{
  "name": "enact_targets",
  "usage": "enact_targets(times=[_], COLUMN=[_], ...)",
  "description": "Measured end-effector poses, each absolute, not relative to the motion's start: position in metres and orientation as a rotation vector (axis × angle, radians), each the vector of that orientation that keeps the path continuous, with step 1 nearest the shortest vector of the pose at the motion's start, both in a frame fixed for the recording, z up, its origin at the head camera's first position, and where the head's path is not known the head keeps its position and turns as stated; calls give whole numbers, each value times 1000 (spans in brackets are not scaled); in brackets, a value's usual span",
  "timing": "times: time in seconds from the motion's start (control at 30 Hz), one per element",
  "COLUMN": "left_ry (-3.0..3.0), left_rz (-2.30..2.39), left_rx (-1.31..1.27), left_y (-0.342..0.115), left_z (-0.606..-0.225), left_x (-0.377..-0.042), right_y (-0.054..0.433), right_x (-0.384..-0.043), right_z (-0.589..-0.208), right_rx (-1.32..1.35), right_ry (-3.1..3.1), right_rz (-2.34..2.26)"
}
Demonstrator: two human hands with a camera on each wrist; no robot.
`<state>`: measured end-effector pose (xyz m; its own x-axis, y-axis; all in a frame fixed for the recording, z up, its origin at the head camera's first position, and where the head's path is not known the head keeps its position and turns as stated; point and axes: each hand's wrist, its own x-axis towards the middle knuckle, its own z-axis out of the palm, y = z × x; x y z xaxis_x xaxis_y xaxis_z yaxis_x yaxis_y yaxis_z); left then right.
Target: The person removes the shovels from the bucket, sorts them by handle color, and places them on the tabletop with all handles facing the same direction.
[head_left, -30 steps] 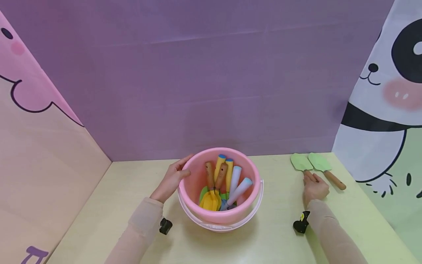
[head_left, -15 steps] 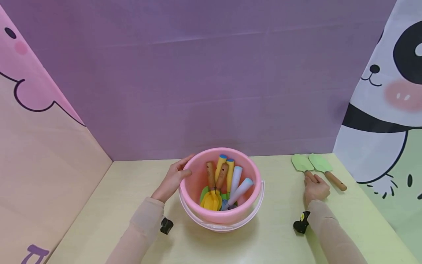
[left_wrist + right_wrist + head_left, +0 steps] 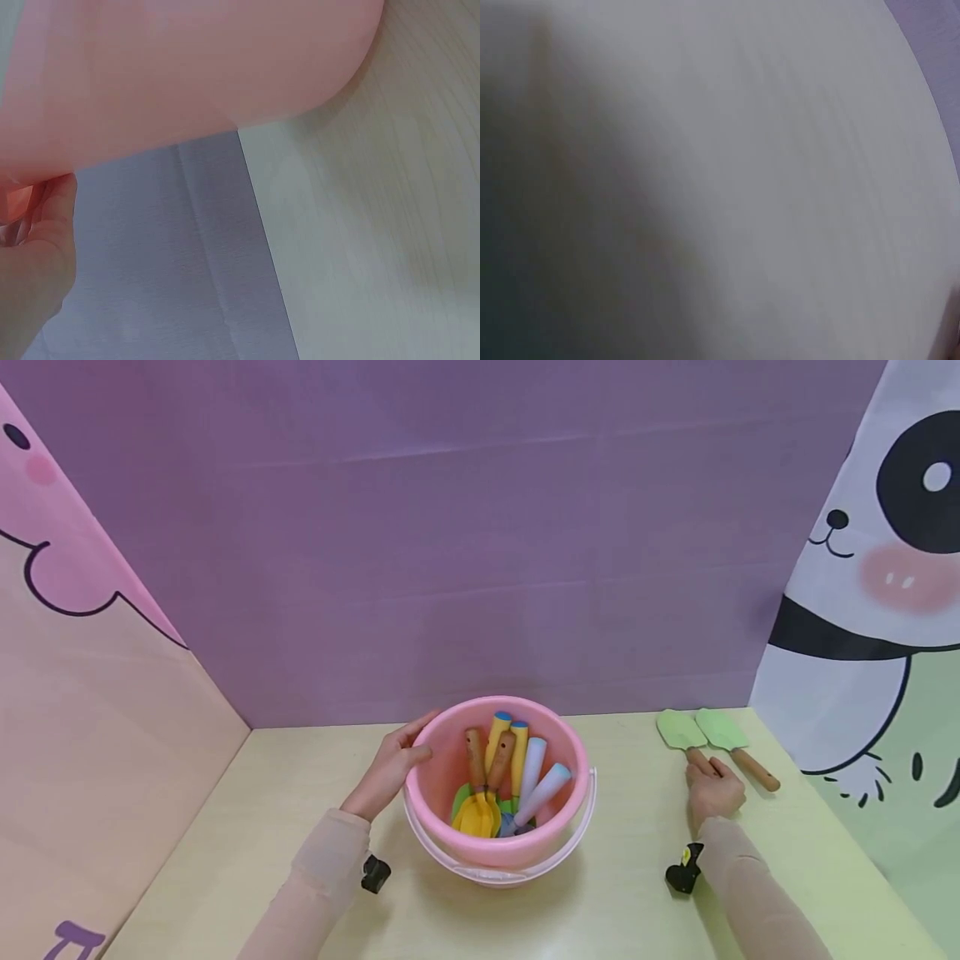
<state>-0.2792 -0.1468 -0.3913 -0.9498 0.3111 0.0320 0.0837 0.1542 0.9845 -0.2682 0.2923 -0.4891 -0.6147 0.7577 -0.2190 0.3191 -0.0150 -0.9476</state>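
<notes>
I see no clear change over the last second: the left hand (image 3: 386, 772) grips the pink bucket (image 3: 498, 854), the right hand (image 3: 714, 792) holds the left green shovel (image 3: 681, 730), which seems not yet lifted off the counter (image 3: 622, 835).

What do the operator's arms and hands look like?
Left hand and right hand are ungloved. Left sleeve and right sleeve: long, pale beige-pink. Left wrist camera and right wrist camera: small, black; the right shows a yellow mark. No cables visible.
</notes>
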Motion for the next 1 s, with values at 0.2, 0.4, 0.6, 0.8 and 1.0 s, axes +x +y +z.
enact_targets(times=[0.2,0.4,0.6,0.8,1.0], left_ry=[2258,2263,2248,2257,2250], left_rz=[1890,1904,1902,1916,1918], left_rx=[387,379,365,346,349], left_y=[-148,-147,-146,-146,-145], left_z=[-392,-391,-390,-389,-389], left_x=[-280,-281,-281,-280,-279], right_y=[292,294,296,295,297], right_x=[-264,-262,-255,-248,-241], right_z=[-489,-491,-493,-490,-487], right_rx=[-1093,-1083,-1075,-1040,-1021], right_ry=[-1944,-1984,-2019,-2041,-2073], right_rz=[1639,1594,1553,1552,1573])
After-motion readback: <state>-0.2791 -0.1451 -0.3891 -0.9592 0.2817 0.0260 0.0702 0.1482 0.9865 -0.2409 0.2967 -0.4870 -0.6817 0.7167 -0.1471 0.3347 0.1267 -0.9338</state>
